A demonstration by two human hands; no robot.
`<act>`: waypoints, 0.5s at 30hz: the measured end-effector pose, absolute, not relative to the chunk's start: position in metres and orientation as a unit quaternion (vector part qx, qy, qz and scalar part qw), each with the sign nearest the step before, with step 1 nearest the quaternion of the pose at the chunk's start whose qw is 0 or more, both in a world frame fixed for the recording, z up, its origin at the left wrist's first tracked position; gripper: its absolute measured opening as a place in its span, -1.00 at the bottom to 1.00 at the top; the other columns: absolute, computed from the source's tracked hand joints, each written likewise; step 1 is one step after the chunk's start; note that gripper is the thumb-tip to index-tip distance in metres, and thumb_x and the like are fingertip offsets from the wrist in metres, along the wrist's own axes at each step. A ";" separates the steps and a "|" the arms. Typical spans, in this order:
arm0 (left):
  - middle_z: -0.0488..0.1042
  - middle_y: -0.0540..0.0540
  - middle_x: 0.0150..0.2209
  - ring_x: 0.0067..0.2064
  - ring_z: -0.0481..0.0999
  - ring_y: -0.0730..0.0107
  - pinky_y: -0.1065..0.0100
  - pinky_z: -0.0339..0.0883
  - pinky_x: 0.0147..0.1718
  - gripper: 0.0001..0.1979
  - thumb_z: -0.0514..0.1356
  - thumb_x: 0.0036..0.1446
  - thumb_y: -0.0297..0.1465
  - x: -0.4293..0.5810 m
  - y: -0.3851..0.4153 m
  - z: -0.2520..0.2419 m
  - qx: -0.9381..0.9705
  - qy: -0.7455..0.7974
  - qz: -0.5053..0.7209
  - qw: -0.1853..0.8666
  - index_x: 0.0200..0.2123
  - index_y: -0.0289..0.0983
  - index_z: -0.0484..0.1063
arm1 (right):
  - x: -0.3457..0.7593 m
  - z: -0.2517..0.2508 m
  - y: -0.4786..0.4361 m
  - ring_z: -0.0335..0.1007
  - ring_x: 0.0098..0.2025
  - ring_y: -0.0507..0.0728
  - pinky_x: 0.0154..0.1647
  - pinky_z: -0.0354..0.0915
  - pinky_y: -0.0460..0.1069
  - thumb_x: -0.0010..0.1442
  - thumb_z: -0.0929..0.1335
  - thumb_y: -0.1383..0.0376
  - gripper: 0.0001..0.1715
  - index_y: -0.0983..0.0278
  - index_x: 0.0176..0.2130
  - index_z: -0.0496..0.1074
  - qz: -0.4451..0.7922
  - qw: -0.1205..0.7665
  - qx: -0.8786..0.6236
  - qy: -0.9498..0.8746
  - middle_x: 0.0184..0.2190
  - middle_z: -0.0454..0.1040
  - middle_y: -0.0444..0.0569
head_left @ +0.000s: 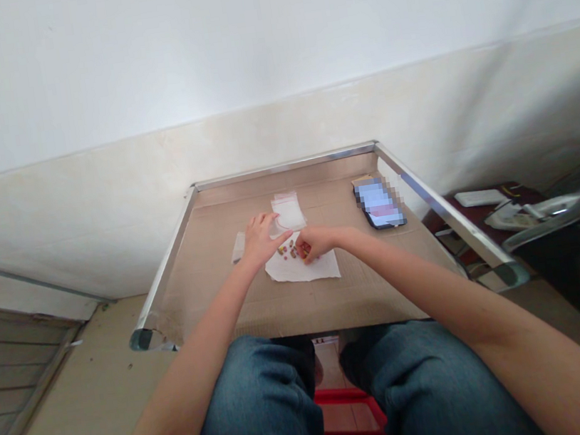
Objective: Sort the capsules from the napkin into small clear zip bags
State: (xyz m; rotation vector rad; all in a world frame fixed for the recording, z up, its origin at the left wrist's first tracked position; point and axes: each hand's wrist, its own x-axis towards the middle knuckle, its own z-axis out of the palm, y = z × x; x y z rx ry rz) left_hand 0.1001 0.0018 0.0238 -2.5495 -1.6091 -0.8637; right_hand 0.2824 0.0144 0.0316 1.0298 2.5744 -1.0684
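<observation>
My left hand (260, 242) rests on the cardboard top, and the lower left edge of a small clear plastic bag (288, 213) with a reddish seal line sits between its fingers and thumb. My right hand (315, 243) is bunched low over a white sheet of paper (308, 267), with a small reddish piece at its fingertips. Several small reddish-brown pieces (287, 250) lie on the paper between my hands. A narrow paper strip (239, 247) lies beside my left hand, partly under the white sheet.
The steel-framed table (284, 175) is lined with brown cardboard. A smartphone (379, 203) with a pixelated screen lies at the back right. Beyond the right frame, a white object (480, 197) sits on a dark surface. A red crate (350, 418) shows below, between my denim-covered knees.
</observation>
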 end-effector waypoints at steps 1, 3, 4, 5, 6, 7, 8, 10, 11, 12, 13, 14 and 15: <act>0.35 -0.12 -0.18 -0.11 0.29 0.26 0.26 0.15 -0.10 -0.53 0.14 -0.03 -0.10 0.100 0.002 0.024 -0.814 -0.512 -0.274 0.001 -0.09 -0.25 0.30 | 0.282 0.032 0.014 0.27 -0.58 -0.04 -0.54 0.14 -0.14 -0.12 0.37 0.34 -0.77 0.36 -0.35 0.46 -0.349 0.089 0.344 0.867 -0.46 0.47 -0.07; 0.35 -0.12 -0.18 -0.11 0.29 0.25 0.25 0.15 -0.11 -0.52 0.14 -0.04 -0.09 0.100 0.002 0.024 -0.817 -0.509 -0.271 0.001 -0.09 -0.25 0.30 | 0.280 0.034 0.013 0.28 -0.57 -0.04 -0.54 0.13 -0.14 -0.11 0.35 0.36 -0.80 0.35 -0.37 0.46 -0.330 0.096 0.340 0.876 -0.47 0.47 -0.07; 0.35 -0.12 -0.18 -0.12 0.29 0.25 0.25 0.15 -0.11 -0.52 0.14 -0.04 -0.09 0.100 0.002 0.023 -0.817 -0.509 -0.270 0.003 -0.10 -0.25 0.30 | 0.279 0.035 0.013 0.28 -0.57 -0.04 -0.54 0.12 -0.14 -0.11 0.35 0.35 -0.81 0.35 -0.38 0.47 -0.318 0.099 0.339 0.880 -0.48 0.47 -0.07; 0.36 -0.12 -0.18 -0.12 0.29 0.25 0.25 0.15 -0.11 -0.52 0.14 -0.03 -0.09 0.100 0.002 0.023 -0.818 -0.508 -0.270 0.005 -0.10 -0.26 0.30 | 0.278 0.036 0.013 0.28 -0.57 -0.03 -0.55 0.11 -0.14 -0.11 0.35 0.35 -0.81 0.35 -0.39 0.47 -0.307 0.103 0.339 0.883 -0.49 0.47 -0.07; 0.36 -0.12 -0.18 -0.12 0.29 0.25 0.25 0.14 -0.11 -0.52 0.14 -0.03 -0.09 0.100 0.002 0.023 -0.818 -0.507 -0.270 0.006 -0.10 -0.26 0.30 | 0.278 0.037 0.012 0.28 -0.57 -0.03 -0.55 0.10 -0.14 -0.11 0.35 0.34 -0.81 0.34 -0.39 0.47 -0.296 0.107 0.342 0.886 -0.50 0.47 -0.07; 0.36 -0.12 -0.19 -0.12 0.29 0.25 0.25 0.14 -0.11 -0.52 0.14 -0.03 -0.09 0.100 0.002 0.023 -0.819 -0.507 -0.269 0.007 -0.10 -0.26 0.30 | 0.277 0.038 0.011 0.28 -0.56 -0.02 -0.55 0.09 -0.13 -0.11 0.35 0.33 -0.81 0.34 -0.39 0.47 -0.287 0.109 0.345 0.887 -0.51 0.47 -0.07; 0.36 -0.12 -0.19 -0.12 0.29 0.25 0.25 0.14 -0.11 -0.52 0.14 -0.03 -0.09 0.100 0.002 0.023 -0.819 -0.507 -0.269 0.007 -0.10 -0.25 0.30 | 0.277 0.039 0.011 0.28 -0.56 -0.02 -0.55 0.09 -0.13 -0.10 0.35 0.33 -0.81 0.34 -0.39 0.48 -0.281 0.112 0.350 0.887 -0.51 0.47 -0.07; 0.35 -0.11 -0.19 -0.11 0.29 0.25 0.25 0.14 -0.10 -0.52 0.14 -0.03 -0.09 0.099 0.002 0.022 -0.819 -0.507 -0.267 0.006 -0.10 -0.25 0.30 | 0.276 0.041 0.008 0.29 -0.56 -0.02 -0.56 0.08 -0.13 -0.08 0.32 0.33 -0.81 0.34 -0.39 0.48 -0.275 0.111 0.361 0.884 -0.52 0.47 -0.07; 0.35 -0.11 -0.18 -0.11 0.29 0.25 0.25 0.14 -0.10 -0.52 0.14 -0.03 -0.09 0.099 0.002 0.022 -0.820 -0.507 -0.266 0.005 -0.09 -0.25 0.30 | 0.276 0.042 0.007 0.28 -0.57 -0.02 -0.55 0.08 -0.13 -0.07 0.31 0.35 -0.81 0.34 -0.39 0.48 -0.275 0.109 0.366 0.882 -0.53 0.47 -0.07; 0.35 -0.11 -0.18 -0.11 0.29 0.25 0.25 0.15 -0.10 -0.52 0.13 -0.03 -0.09 0.099 0.002 0.022 -0.821 -0.507 -0.264 0.004 -0.09 -0.24 0.30 | 0.276 0.043 0.006 0.28 -0.57 -0.02 -0.55 0.08 -0.13 -0.06 0.29 0.36 -0.80 0.35 -0.39 0.48 -0.274 0.106 0.370 0.881 -0.54 0.46 -0.06; 0.35 -0.11 -0.18 -0.11 0.29 0.25 0.25 0.15 -0.10 -0.52 0.13 -0.03 -0.08 0.099 0.002 0.022 -0.821 -0.507 -0.262 0.002 -0.09 -0.25 0.30 | 0.276 0.043 0.005 0.28 -0.57 -0.02 -0.55 0.08 -0.13 -0.06 0.28 0.38 -0.80 0.35 -0.39 0.48 -0.274 0.102 0.374 0.880 -0.54 0.46 -0.06; 0.35 -0.11 -0.18 -0.11 0.29 0.25 0.24 0.15 -0.11 -0.52 0.13 -0.03 -0.08 0.099 0.002 0.022 -0.822 -0.507 -0.259 0.001 -0.09 -0.25 0.30 | 0.277 0.043 0.005 0.27 -0.58 -0.03 -0.54 0.08 -0.13 -0.05 0.28 0.38 -0.80 0.35 -0.39 0.48 -0.275 0.096 0.377 0.879 -0.54 0.46 -0.06; 0.35 -0.11 -0.18 -0.11 0.29 0.25 0.24 0.15 -0.11 -0.52 0.13 -0.03 -0.08 0.099 0.002 0.021 -0.823 -0.506 -0.257 -0.001 -0.09 -0.25 0.30 | 0.277 0.042 0.005 0.27 -0.58 -0.03 -0.53 0.08 -0.13 -0.04 0.28 0.38 -0.80 0.35 -0.38 0.48 -0.280 0.087 0.380 0.877 -0.54 0.46 -0.06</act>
